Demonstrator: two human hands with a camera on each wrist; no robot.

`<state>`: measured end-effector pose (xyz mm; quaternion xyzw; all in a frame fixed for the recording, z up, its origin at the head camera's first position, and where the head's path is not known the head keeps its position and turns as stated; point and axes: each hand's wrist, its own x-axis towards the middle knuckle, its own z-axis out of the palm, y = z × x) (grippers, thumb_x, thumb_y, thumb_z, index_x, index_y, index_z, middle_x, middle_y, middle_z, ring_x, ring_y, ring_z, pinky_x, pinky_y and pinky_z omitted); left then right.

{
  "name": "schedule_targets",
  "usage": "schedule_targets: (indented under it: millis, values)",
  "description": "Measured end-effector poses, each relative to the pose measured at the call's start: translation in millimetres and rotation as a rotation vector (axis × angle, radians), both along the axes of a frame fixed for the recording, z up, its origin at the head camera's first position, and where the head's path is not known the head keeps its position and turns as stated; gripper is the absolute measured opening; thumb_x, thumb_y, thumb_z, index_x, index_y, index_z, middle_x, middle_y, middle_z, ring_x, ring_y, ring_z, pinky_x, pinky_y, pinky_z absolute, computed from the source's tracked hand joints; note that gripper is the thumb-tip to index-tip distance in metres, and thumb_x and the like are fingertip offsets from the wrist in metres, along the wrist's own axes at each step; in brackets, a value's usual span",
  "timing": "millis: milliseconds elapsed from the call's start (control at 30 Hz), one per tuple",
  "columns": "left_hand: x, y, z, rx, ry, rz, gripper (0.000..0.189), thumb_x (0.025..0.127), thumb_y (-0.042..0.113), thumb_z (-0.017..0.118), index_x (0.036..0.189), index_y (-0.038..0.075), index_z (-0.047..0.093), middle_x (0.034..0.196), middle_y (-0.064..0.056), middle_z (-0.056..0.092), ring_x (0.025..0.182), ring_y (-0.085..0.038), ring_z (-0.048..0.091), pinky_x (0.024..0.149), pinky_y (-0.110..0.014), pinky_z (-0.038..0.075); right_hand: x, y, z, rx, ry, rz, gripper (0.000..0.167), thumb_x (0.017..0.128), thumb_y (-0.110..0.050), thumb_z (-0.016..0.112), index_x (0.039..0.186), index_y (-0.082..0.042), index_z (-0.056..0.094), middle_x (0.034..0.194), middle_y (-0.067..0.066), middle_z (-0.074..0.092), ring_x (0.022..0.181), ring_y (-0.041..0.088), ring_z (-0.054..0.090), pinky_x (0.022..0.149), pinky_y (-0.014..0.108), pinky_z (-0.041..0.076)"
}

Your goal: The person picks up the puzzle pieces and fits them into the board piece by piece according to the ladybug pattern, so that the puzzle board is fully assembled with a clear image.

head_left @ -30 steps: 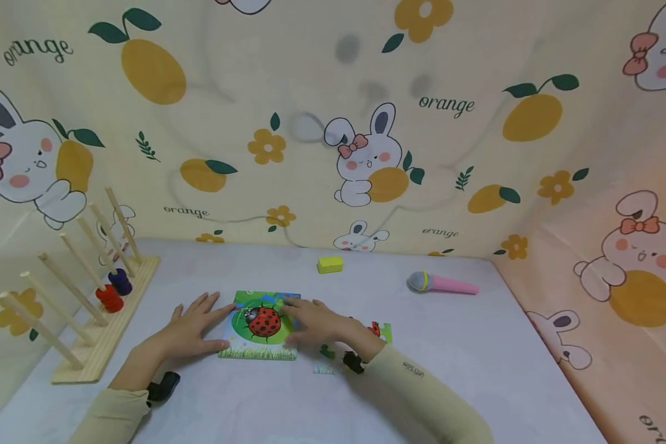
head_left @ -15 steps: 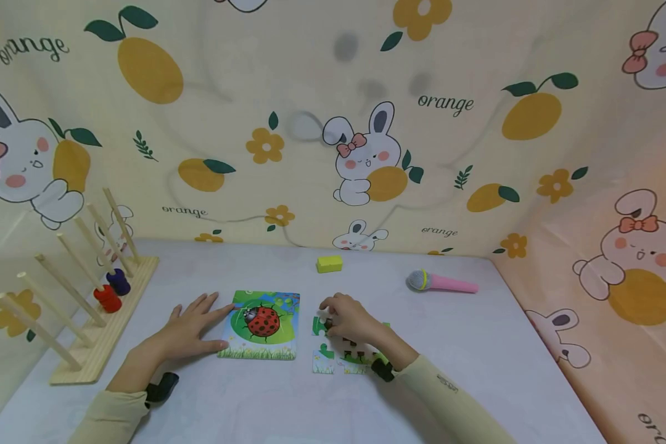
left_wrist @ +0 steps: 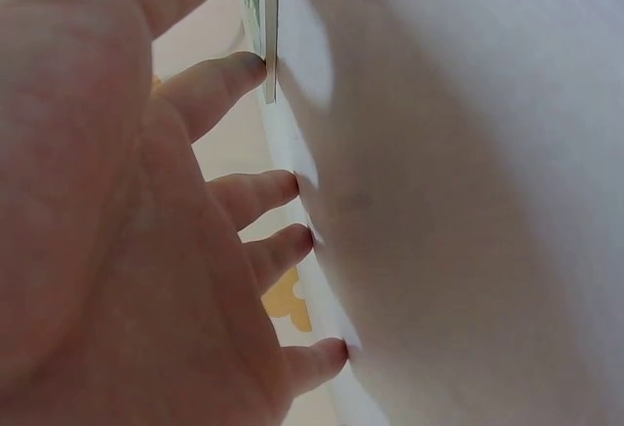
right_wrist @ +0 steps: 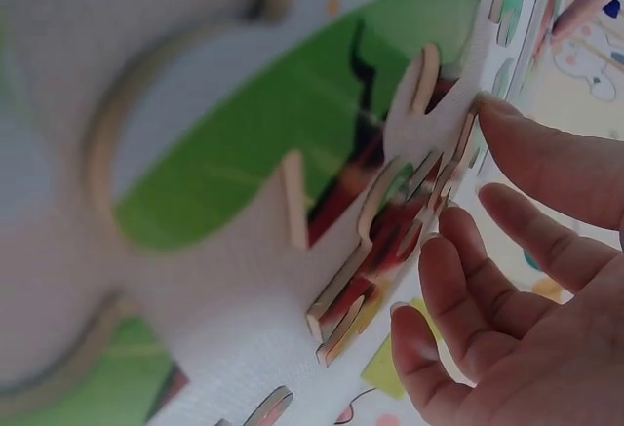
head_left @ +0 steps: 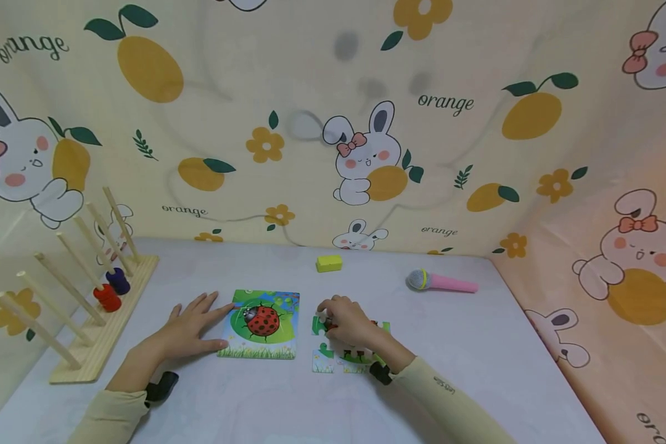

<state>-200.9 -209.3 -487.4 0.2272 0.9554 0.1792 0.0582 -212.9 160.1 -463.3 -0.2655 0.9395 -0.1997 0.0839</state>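
Head view shows the left hand (head_left: 183, 333) spread, touching the ladybird board (head_left: 262, 324), likely to steady it, while the right hand (head_left: 346, 320) pinches a puzzle piece (right_wrist: 456, 160) among the other pieces (head_left: 323, 364) on the worktop (head_left: 244, 407).

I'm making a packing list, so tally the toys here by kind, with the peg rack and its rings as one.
Ladybug board: 1
Peg rack: 1
Yellow block: 1
Pink microphone: 1
Total: 4, plus puzzle pieces, uncountable because the right hand hides some.
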Motion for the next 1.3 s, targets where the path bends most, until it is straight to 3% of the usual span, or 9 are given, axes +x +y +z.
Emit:
schedule_targets:
  millis: [433,800,1000,1300]
  values:
    - [0.1,0.0,-0.2,-0.003,-0.003,0.001,0.083,0.081,0.064,0.07,0.148,0.019,0.049,0.155,-0.03,0.03,0.14,-0.058,0.022,0.099,-0.084,0.013,-1.0,-0.9,0.0,0.0,0.001,-0.006,0.041,0.08,-0.005,0.083,0.118,-0.006,0.067,0.098,0.004,0.055,0.089,0.02,0.05,0.075,0.036,0.042]
    - [0.1,0.1,0.6,0.002,0.001,-0.003,0.083,0.082,0.063,0.07,0.148,0.018,0.049,0.155,-0.031,0.031,0.14,-0.058,0.022,0.099,-0.084,0.013,-1.7,0.2,0.0,-0.048,-0.072,-0.018,0.04,0.082,-0.004,0.081,0.118,-0.006,0.065,0.101,0.004,0.053,0.086,0.018,0.053,0.075,0.036,0.043]
    - [0.2,-0.3,-0.3,-0.002,0.01,-0.003,0.082,0.082,0.062,0.07,0.148,0.018,0.049,0.154,-0.031,0.031,0.14,-0.058,0.023,0.099,-0.084,0.014,-1.8,0.0,0.5,-0.034,-0.039,-0.003,0.041,0.081,-0.006,0.082,0.118,-0.007,0.064,0.101,0.004,0.059,0.09,0.019,0.056,0.083,0.043,0.044]
    - [0.0,-0.5,-1.4,-0.003,0.006,0.001,0.083,0.081,0.063,0.07,0.148,0.019,0.049,0.155,-0.03,0.031,0.14,-0.057,0.022,0.099,-0.084,0.014,-3.0,0.3,1.0,-0.05,-0.037,0.006,0.044,0.081,-0.003,0.082,0.121,-0.006,0.063,0.1,0.005,0.059,0.085,0.017,0.051,0.076,0.037,0.044]
